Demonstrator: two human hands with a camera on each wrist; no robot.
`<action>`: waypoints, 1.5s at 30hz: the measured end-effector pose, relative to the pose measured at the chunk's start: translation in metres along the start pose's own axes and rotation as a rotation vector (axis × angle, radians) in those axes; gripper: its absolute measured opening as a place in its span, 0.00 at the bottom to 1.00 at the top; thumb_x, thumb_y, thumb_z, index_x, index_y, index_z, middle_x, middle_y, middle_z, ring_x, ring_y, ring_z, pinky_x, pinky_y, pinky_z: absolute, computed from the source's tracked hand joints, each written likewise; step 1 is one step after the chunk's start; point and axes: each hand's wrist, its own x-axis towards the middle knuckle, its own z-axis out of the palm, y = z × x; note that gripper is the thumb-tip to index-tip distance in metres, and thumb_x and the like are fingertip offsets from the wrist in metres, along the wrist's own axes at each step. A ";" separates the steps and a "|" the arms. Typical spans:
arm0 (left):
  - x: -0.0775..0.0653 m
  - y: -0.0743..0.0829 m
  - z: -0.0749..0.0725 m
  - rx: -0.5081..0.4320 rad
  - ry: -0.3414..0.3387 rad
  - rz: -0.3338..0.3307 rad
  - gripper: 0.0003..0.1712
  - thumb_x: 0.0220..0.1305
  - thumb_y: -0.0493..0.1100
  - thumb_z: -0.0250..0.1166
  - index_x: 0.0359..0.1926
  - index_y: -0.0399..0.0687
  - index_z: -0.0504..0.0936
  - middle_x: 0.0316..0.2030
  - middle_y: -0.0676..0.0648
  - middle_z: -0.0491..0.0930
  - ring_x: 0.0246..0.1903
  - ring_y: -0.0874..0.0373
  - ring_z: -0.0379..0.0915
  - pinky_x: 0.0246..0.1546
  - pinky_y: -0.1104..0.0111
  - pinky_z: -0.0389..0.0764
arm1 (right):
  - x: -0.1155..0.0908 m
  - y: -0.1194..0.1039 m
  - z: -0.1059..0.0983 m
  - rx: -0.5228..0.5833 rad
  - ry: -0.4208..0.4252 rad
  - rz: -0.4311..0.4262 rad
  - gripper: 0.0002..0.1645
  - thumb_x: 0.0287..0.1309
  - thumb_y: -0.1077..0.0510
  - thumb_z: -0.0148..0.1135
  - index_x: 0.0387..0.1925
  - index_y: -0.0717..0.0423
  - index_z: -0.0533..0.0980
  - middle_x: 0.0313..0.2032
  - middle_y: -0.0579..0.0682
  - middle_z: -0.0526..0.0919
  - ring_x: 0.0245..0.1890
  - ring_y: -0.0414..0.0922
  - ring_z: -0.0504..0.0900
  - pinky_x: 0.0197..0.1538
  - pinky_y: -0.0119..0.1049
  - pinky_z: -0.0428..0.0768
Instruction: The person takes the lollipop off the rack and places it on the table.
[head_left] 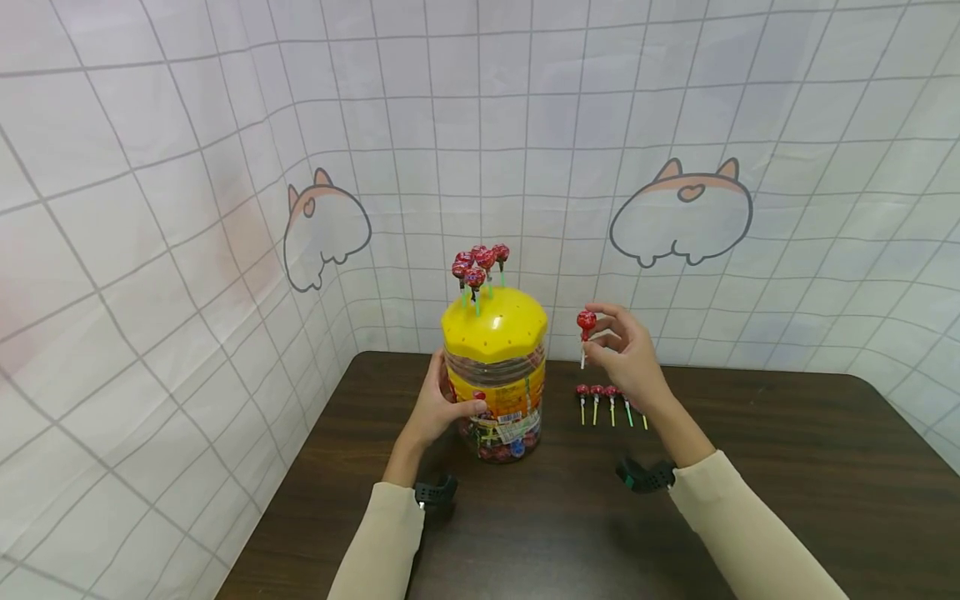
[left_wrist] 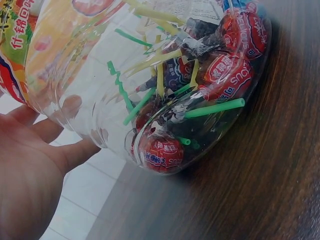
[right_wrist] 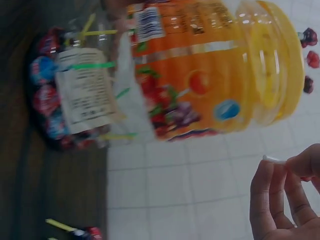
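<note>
A clear plastic jar (head_left: 487,398) with a yellow lid (head_left: 504,327) stands upright on the table. My left hand (head_left: 433,410) holds its left side, thumb across the front label. Wrapped lollipops lie in the jar's bottom, one a red-wrapped lollipop (left_wrist: 161,152) in the left wrist view. Several red lollipops (head_left: 475,277) stand on their sticks in the lid's top. To the right of the lid, my right hand (head_left: 632,360) pinches a red lollipop (head_left: 587,320) upright in the air. Its white stick (right_wrist: 272,160) pokes out between the fingertips in the right wrist view.
Several lollipops (head_left: 597,392) lie in a row on the dark wooden table (head_left: 540,533), right of the jar and below my right hand. A white checked cloth (head_left: 495,100) with cartoon drawings hangs behind and at the sides.
</note>
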 end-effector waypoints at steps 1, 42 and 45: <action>0.000 0.000 0.000 0.000 -0.001 0.001 0.56 0.58 0.43 0.78 0.77 0.64 0.51 0.66 0.46 0.69 0.61 0.53 0.74 0.62 0.62 0.80 | -0.003 0.004 -0.002 0.003 0.001 0.015 0.31 0.64 0.71 0.61 0.67 0.52 0.70 0.44 0.55 0.77 0.35 0.45 0.84 0.37 0.34 0.88; 0.000 0.000 0.001 0.006 0.020 -0.031 0.56 0.57 0.45 0.79 0.77 0.65 0.51 0.66 0.46 0.70 0.61 0.53 0.75 0.62 0.60 0.80 | -0.067 0.094 -0.007 -0.160 -0.226 0.351 0.35 0.56 0.76 0.62 0.65 0.63 0.66 0.39 0.63 0.73 0.29 0.48 0.83 0.35 0.42 0.87; 0.000 0.001 0.001 0.004 0.024 -0.031 0.56 0.57 0.45 0.79 0.76 0.65 0.52 0.66 0.46 0.70 0.61 0.53 0.74 0.62 0.61 0.80 | -0.066 0.094 -0.006 -0.173 -0.235 0.356 0.35 0.55 0.76 0.61 0.65 0.63 0.66 0.38 0.61 0.74 0.28 0.48 0.82 0.34 0.42 0.87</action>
